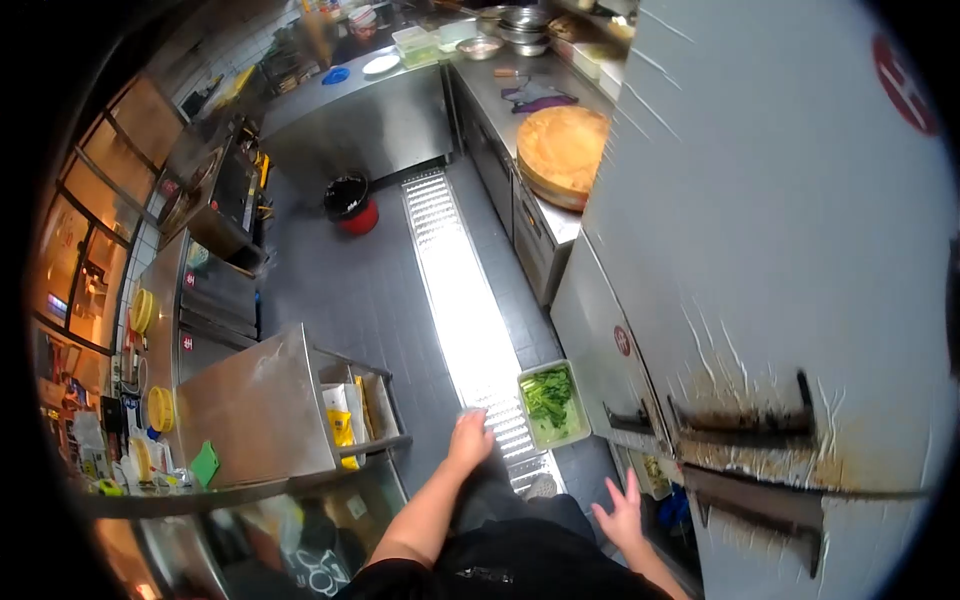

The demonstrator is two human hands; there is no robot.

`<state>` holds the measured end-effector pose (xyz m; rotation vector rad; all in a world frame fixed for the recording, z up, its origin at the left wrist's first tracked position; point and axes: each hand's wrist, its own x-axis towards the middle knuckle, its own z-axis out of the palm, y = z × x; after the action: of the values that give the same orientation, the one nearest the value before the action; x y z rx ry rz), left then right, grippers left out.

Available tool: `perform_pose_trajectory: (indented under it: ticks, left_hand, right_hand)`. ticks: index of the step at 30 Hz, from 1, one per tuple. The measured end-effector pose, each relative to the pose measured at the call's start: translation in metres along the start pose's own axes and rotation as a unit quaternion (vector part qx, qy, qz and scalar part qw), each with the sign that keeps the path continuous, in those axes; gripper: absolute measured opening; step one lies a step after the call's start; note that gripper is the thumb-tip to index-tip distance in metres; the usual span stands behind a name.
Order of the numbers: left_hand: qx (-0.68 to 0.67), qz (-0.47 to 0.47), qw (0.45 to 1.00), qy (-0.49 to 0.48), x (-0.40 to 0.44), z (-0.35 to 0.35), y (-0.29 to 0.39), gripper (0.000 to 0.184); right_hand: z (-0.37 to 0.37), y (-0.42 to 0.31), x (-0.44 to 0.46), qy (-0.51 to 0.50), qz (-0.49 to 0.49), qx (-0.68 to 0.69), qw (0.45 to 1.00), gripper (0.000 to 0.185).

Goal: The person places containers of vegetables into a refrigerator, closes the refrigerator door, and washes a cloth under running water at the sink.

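My left hand (472, 440) hangs over the metal floor grate, its thumb apart from loosely bent fingers and nothing visible in it. To the right, my right hand (622, 515) is open with fingers spread, near the lower part of the tall cabinet, touching nothing that I can see. Between and just ahead of my hands, a pale rectangular tub (585, 432) of green leafy vegetables (549, 397) sits on the floor. Behind my right hand, another container (655, 478) is partly visible low inside the cabinet opening.
A tall grey cabinet (760, 250) with worn handles rises on the right. A thick round chopping block (562, 148) stands on the counter beyond it. Ahead on the floor is a red bucket with a black liner (350, 205). A steel workbench (250, 400) stands to the left.
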<state>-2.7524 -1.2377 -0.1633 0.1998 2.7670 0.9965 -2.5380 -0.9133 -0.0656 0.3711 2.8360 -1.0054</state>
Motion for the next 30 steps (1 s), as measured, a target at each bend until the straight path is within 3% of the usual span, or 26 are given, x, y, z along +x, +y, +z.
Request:
perform_pose_trajectory:
  ticks: [4,8,13,16,20,23,27,29,30]
  left_hand:
    - [-0.038,-0.011,0.999,0.024,0.111,-0.056,-0.005,0.049]
    - [-0.003,0.008,0.988,0.152,0.276,-0.085,-0.041,0.065]
    - [0.0,0.061,0.977,0.205,0.54,-0.139,-0.046,0.06]
    - [-0.027,0.111,0.972,0.206,0.689,-0.168,-0.009,0.055]
    - [0.021,0.223,0.951,0.213,0.853,-0.167,0.049,0.048]
    - [0.086,0.199,0.965,0.145,0.932,-0.16,0.095,0.044]
    - [0.156,0.215,0.959,0.1,1.014,-0.119,0.112,0.05]
    - [0.248,0.247,0.93,0.109,1.048,-0.085,0.093,0.032]
    - [0.224,0.257,0.928,0.15,1.052,-0.079,0.092,0.022]
  right_hand:
    - [-0.002,-0.099,0.145,-0.011,-0.147,-0.028,0.989,0.07]
    - [0.001,-0.195,0.32,-0.008,-0.215,-0.111,0.97,0.068]
    - [-0.005,-0.272,0.544,0.079,-0.148,-0.182,0.969,0.075]
    - [-0.021,-0.291,0.652,0.136,-0.091,-0.242,0.956,0.074]
    - [-0.019,-0.287,0.712,0.093,-0.026,-0.321,0.942,0.06]
    - [-0.006,-0.266,0.72,0.154,-0.076,-0.339,0.925,0.044]
    - [-0.012,-0.264,0.724,0.098,-0.076,-0.347,0.93,0.048]
    - [-0.012,-0.263,0.72,0.085,-0.074,-0.347,0.931,0.053]
    - [-0.011,-0.262,0.717,0.085,-0.073,-0.344,0.932,0.055]
